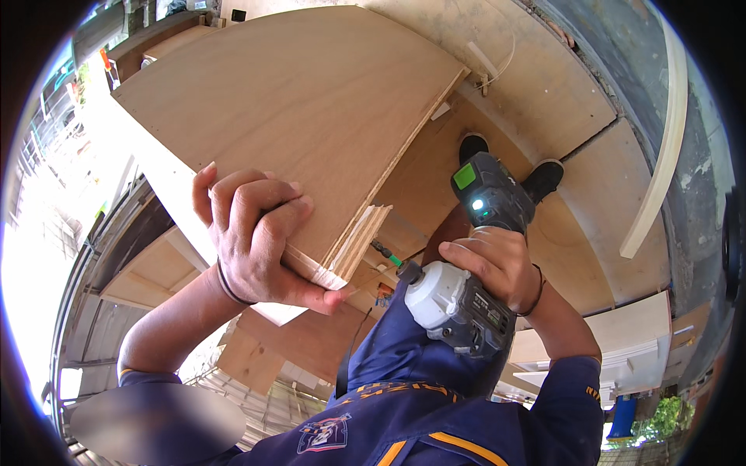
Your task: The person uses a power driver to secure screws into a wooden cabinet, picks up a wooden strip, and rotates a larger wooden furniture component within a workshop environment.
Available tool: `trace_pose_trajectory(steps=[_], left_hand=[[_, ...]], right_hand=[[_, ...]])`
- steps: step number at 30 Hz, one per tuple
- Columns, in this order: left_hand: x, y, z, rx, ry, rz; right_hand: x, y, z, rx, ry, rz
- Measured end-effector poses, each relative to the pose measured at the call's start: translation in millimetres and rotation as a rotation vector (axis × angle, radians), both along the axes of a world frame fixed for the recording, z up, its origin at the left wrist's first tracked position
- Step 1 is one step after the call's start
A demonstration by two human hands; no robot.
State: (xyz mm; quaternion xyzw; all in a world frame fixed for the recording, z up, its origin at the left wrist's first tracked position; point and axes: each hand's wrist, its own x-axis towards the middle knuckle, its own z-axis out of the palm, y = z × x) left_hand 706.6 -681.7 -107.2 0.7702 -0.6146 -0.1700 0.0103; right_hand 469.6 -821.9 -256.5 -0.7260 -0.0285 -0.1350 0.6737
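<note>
A large plywood panel (295, 101) stretches from the middle to the upper left, its layered, white-streaked end edge facing right. My left hand (256, 233) grips the near corner, with bent fingers on the broad face and the thumb along the lower edge. In my right hand (493, 260) is a cordless driver (458, 303), grey and black, held by its handle with a light glowing on its battery end. Its bit (381, 248), with a green collar, points at the panel's layered edge. Whether the tip touches the wood I cannot tell.
Plywood sheets (567, 85) lie on the floor, where two dark shoes (544, 180) stand. A long pale wood strip (664, 147) leans along the right. White-edged boards (622, 349) are at lower right, and an orange-handled tool (106, 60) is at far upper left.
</note>
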Motion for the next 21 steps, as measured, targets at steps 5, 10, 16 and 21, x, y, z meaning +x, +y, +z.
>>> trace_pose_trajectory(steps=[5, 10, 16, 21], left_hand=[[2.5, -6.1, 0.0, -0.001, -0.03, -0.058], [2.5, -4.4, -0.1, -0.004, -0.043, -0.064], [-2.5, -8.5, -2.1, -0.015, -0.03, -0.024], [0.2, -6.4, -0.6, -0.034, -0.041, -0.022]], right_hand=[[3.9, -5.0, 0.1, 0.036, 0.031, -0.001], [5.5, -7.9, 3.9, 0.026, 0.031, 0.032], [-0.5, -6.7, -2.2, 0.02, 0.018, -0.012], [3.2, -7.2, 5.2, 0.047, 0.046, 0.004]])
